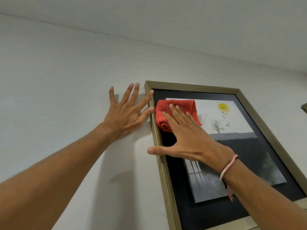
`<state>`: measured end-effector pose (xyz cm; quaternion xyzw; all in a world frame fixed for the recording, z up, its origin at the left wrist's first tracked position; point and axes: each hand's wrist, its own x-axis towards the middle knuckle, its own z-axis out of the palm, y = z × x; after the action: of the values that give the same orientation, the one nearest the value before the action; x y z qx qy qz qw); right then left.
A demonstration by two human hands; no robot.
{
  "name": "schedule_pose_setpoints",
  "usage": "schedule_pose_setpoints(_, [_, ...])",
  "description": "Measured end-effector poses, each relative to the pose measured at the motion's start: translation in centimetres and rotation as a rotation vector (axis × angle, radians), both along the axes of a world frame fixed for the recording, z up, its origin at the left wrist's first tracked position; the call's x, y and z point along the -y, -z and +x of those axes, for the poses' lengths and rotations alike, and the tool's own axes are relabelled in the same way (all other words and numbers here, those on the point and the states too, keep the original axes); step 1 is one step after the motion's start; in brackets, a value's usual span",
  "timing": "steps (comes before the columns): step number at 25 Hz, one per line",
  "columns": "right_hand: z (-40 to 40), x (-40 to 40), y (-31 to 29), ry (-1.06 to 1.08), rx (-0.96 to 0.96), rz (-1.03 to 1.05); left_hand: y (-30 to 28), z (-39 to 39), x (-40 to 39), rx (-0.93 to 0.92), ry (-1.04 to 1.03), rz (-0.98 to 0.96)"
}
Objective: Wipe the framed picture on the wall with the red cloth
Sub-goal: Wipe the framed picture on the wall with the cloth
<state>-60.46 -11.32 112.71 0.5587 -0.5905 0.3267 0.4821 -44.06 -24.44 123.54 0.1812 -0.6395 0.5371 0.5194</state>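
Note:
A framed picture (259,112) with a gold frame hangs on the white wall; it shows a bare tree, birds and a yellow sun on a dark mat. The red cloth (181,107) lies bunched against the glass near the upper left corner. My right hand (187,135) presses flat on the cloth, fingers spread, thumb reaching over the left frame edge. My left hand (126,113) rests flat on the wall just left of the frame, fingers apart, with two fingertips touching the frame's left edge.
The white wall (58,97) meets the ceiling (166,17) above. At the far right edge a corner of another dark object (304,107) on the wall shows. My right wrist carries a pink bracelet (228,166).

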Motion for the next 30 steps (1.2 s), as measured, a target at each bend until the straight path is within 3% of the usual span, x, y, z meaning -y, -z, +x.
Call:
schedule_pose_setpoints(5, [0.0, 0.8, 10.3, -0.012, -0.002, -0.001, 0.1, -0.2, 0.1, 0.006, 0.002, 0.016])
schedule_pose_setpoints(7, [-0.1, 1.1, 11.2, -0.001, 0.029, 0.004, 0.3, -0.2, 0.0, 0.004, 0.001, 0.018])
schedule_pose_setpoints(13, [1.1, 0.0, -0.4, 0.006, 0.083, 0.017, 0.7, 0.1, -0.3, 0.004, 0.011, 0.03])
schedule_pose_setpoints(15, [1.3, -0.3, -1.0, -0.006, 0.082, 0.032, 0.8, 0.2, -0.3, 0.001, 0.005, 0.029])
schedule_pose_setpoints(19, [0.4, 0.2, 9.0, -0.089, 0.04, -0.011, 0.9, 0.2, -0.4, 0.01, 0.0, 0.042])
schedule_pose_setpoints(22, [0.4, 0.3, 15.4, 0.026, -0.019, -0.008, 0.9, 0.2, -0.6, 0.019, 0.003, 0.058])
schedule_pose_setpoints(28, [1.5, -0.6, 3.2, -0.034, 0.126, -0.001, 1.6, 0.2, -1.0, 0.013, -0.007, 0.088])
schedule_pose_setpoints(30, [1.7, -0.3, 3.3, -0.032, 0.105, -0.004, 2.6, 0.1, -1.2, 0.026, -0.005, 0.103])
